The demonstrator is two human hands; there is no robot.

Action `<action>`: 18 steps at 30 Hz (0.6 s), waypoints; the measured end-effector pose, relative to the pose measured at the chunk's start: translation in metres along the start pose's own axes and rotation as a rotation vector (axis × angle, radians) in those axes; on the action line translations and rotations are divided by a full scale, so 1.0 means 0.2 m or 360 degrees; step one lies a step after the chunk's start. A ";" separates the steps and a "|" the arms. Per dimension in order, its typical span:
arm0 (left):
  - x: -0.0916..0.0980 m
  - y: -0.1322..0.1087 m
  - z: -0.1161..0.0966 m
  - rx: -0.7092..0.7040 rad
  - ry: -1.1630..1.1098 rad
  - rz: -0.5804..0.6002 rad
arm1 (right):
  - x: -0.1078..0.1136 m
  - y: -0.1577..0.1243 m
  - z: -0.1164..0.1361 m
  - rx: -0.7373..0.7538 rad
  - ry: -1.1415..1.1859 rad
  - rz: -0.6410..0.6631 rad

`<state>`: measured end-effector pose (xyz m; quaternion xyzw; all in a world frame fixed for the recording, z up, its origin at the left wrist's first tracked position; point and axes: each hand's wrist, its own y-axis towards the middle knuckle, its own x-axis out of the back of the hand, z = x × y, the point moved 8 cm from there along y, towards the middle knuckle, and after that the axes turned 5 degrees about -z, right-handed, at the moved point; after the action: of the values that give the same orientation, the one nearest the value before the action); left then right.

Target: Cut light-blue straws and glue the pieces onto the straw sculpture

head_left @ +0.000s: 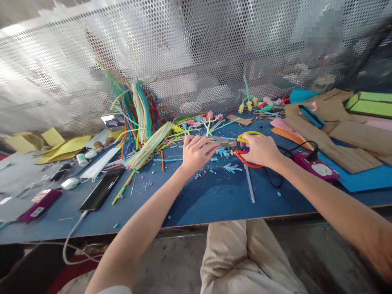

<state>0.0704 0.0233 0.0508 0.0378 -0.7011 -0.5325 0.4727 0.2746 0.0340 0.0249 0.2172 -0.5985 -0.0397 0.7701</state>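
My right hand grips scissors with a yellow upper loop and a red lower loop; the metal blades point left toward my other hand. My left hand has its fingers curled in a pinch beside the blade tips, apparently on a thin piece too small to name. Light blue cut pipe-cleaner pieces lie on the blue table just under both hands.
A big bundle of coloured pipe cleaners stands at the back left. A black phone on a white cable lies at left, a purple device with a black cord at right. Cardboard sheets and green boxes fill the far right. Perforated metal screen behind.
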 end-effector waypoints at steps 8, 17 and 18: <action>0.01 0.01 -0.05 -0.0258 0.0180 -0.0051 | 0.00 -0.01 0.01 0.0030 -0.0090 -0.0055; -0.01 0.00 -0.05 -0.0266 0.0160 0.0005 | -0.01 0.00 0.01 -0.0009 -0.0047 -0.0007; -0.01 0.00 -0.05 -0.0252 0.0139 0.0000 | -0.01 0.00 0.00 -0.0030 -0.0042 0.0008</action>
<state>0.0786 0.0188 0.0498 0.0236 -0.6354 -0.5842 0.5044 0.2731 0.0341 0.0223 0.2080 -0.6088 -0.0462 0.7642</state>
